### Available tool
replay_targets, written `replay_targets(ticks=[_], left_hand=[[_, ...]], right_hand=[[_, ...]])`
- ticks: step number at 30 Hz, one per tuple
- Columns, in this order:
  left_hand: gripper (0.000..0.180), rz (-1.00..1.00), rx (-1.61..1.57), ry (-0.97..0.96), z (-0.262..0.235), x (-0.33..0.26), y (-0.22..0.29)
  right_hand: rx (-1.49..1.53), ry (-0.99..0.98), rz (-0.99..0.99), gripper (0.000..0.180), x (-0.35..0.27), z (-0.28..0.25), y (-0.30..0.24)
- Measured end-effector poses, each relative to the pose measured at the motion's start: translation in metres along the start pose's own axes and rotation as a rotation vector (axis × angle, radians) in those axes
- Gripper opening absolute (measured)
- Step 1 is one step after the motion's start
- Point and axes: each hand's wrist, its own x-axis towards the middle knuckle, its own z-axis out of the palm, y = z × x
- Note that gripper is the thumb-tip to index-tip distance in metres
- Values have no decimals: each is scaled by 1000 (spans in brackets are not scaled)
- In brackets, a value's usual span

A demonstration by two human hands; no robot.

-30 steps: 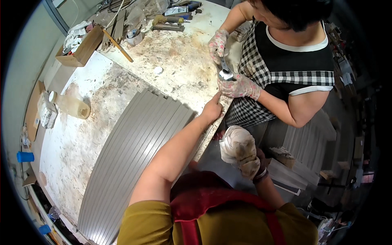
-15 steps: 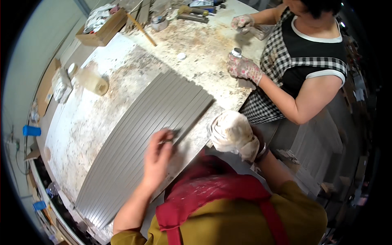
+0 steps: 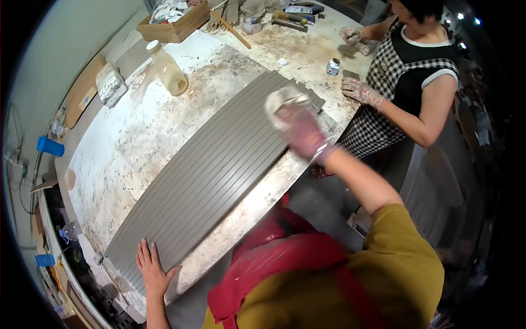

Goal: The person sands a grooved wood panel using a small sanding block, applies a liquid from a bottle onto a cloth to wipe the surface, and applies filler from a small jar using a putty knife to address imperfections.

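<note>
Long grey slats (image 3: pixel 203 164) lie side by side on the table as one ribbed panel. My left hand (image 3: pixel 155 270), bare, rests flat with fingers spread on the panel's near left end. My right hand (image 3: pixel 298 129), in a purple work glove, is closed on a whitish cloth (image 3: pixel 282 101). That cloth is at the panel's far right end, slightly blurred, and hides part of the slats there.
A co-worker's gloved hand (image 3: pixel 362 91) rests at the right table edge, by a small jar (image 3: pixel 333 67). A cloudy plastic bottle (image 3: pixel 167 68), a white wrapped bundle (image 3: pixel 111 85), a cardboard box (image 3: pixel 178 28) and a wooden stick (image 3: pixel 230 28) are on the far side.
My left hand has gone from the panel's middle to its near left end and flattened. My right hand has carried the cloth onto the far right end. The co-worker has let go of the jar.
</note>
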Motion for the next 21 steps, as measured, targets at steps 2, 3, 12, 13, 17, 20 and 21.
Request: replay_targets(ticks=[2, 3, 12, 13, 17, 20, 21], left_hand=[[98, 31, -28, 69, 7, 3, 0], [99, 35, -32, 70, 9, 1, -2], [97, 37, -25, 36, 5, -1, 2], [95, 45, -31, 23, 5, 1, 2], [87, -25, -287, 12, -1, 4, -16], [66, -139, -253, 266, 11, 21, -63], [62, -214, -215, 371, 6, 37, -71]], right_hand=[[135, -9, -121, 41, -1, 14, -89], [386, -105, -40, 42, -3, 1, -141], [111, 71, 175, 21, 60, 32, 7], [55, 169, 205, 21, 63, 40, 9], [372, -306, 138, 38, 101, 17, -90], [640, -59, -162, 34, 76, 17, -164], [652, -206, -140, 37, 79, 15, -155]])
